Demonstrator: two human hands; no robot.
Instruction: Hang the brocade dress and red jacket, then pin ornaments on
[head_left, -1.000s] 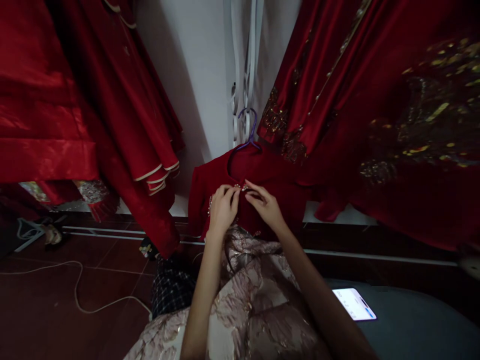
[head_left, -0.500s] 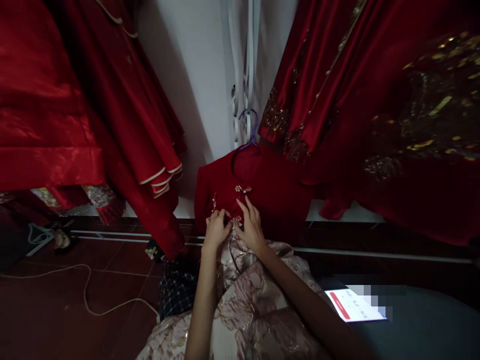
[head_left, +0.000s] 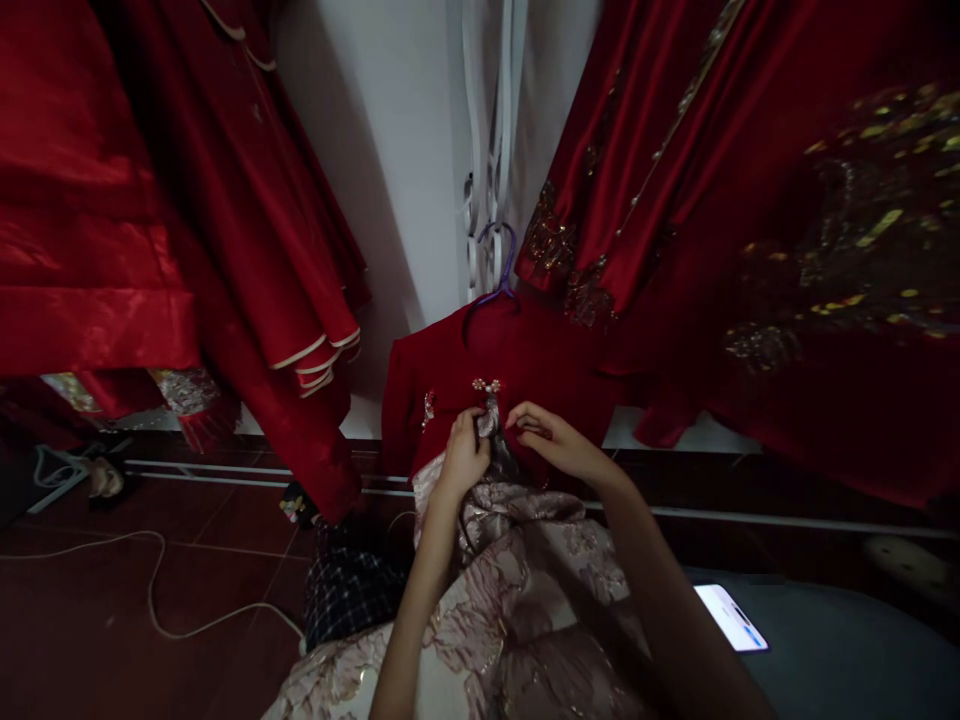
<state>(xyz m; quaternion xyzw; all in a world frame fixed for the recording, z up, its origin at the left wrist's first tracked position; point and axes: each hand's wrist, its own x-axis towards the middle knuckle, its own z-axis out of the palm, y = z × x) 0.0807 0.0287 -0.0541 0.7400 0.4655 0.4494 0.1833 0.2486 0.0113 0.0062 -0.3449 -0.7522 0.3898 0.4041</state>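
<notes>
A small dark red garment (head_left: pixel 465 370) hangs on a purple hanger (head_left: pixel 496 262) against the white wall, with a jewelled clasp (head_left: pixel 486 385) on its front. A pale pink brocade fabric (head_left: pixel 525 600) lies over my lap, and one corner of it is lifted up to the red garment just below the clasp. My left hand (head_left: pixel 463 455) is closed, pinching that raised corner. My right hand (head_left: pixel 551 440) is closed too, its fingertips pinching the red garment's front right beside it.
Long red satin robes (head_left: pixel 247 230) hang at the left. Red gowns with gold embroidery (head_left: pixel 787 230) hang at the right. A lit phone (head_left: pixel 731 617) lies on a grey surface at lower right. A white cable (head_left: pixel 157 590) trails over the dark red floor tiles.
Both hands have risen from the garment's lower edge to just below the clasp, drawing a corner of the pink fabric up with them.
</notes>
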